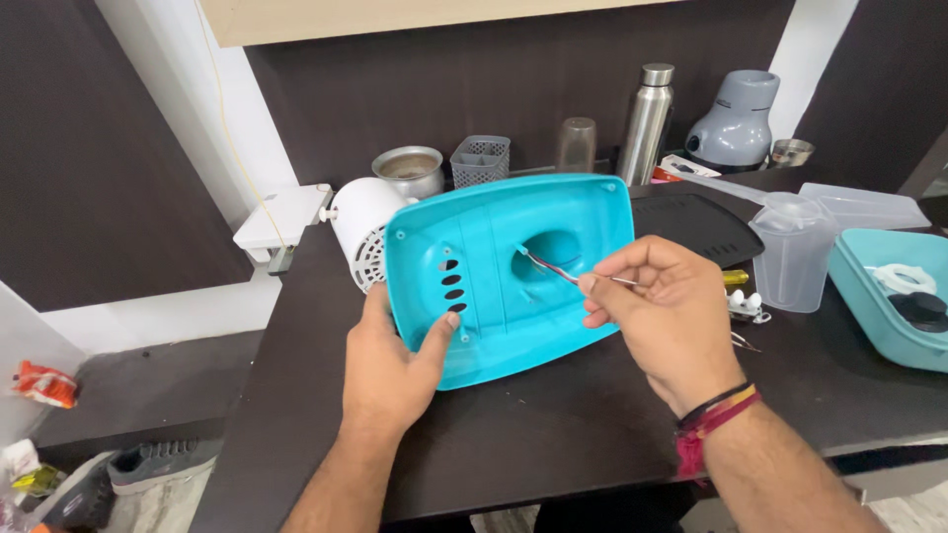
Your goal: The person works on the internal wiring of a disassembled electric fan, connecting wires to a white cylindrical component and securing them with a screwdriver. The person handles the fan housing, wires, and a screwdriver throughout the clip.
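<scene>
On the desk (553, 424): two turquoise plastic shells (513, 266) (869, 296), one steel bottle (647, 123), one steel bowl (409, 170), one grey basket (481, 160), one clear jug (793, 252), one white motor (363, 232).

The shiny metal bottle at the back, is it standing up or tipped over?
Standing up: the metal bottle rises straight from the table, cap on top.

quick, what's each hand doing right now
Left hand: gripping the edge of the turquoise plastic cover, thumb on its inner face.
Right hand: pinched shut on a thin metal tool reaching into the cover.

Motor (363, 229) behind housing (513, 276); jug (793, 252) right, possibly touching tray (869, 296).
</scene>
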